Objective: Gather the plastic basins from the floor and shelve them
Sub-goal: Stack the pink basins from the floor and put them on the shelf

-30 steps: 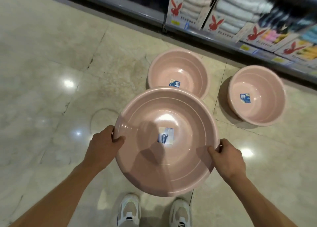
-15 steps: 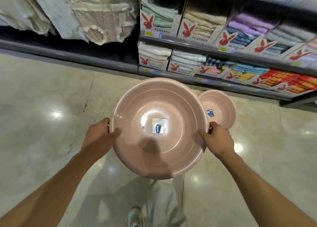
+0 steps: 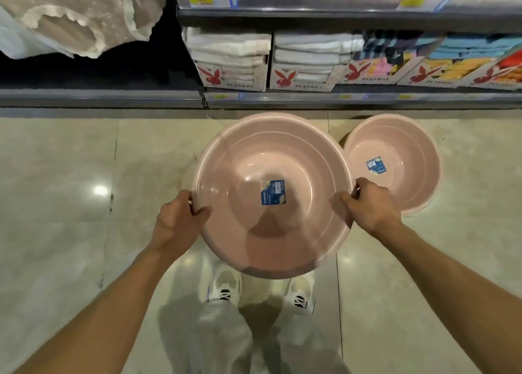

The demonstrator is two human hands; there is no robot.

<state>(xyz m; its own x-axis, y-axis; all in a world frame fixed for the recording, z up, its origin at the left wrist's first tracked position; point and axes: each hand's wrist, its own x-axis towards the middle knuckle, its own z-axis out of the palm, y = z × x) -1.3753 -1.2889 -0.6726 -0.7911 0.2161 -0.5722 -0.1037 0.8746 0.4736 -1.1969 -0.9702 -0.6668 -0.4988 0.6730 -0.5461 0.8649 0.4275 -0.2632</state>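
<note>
I hold a big pink basin (image 3: 271, 195) off the floor in front of me, above my shoes (image 3: 226, 287). My left hand (image 3: 176, 224) grips its left rim, thumb curled inside; my right hand (image 3: 371, 204) grips the right rim. A smaller pink basin (image 3: 401, 162) sits on the floor (image 3: 70, 204) to the right, near the bottom shelf (image 3: 310, 98) of boxed towels (image 3: 234, 60).

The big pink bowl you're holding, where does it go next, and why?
Probably down into the smaller round pink plastic basin on the floor at the right, or that one into it. Both hands, left and right, grip the rim of the large round pink plastic basin, so nesting them would leave one stack to shelve.
</note>
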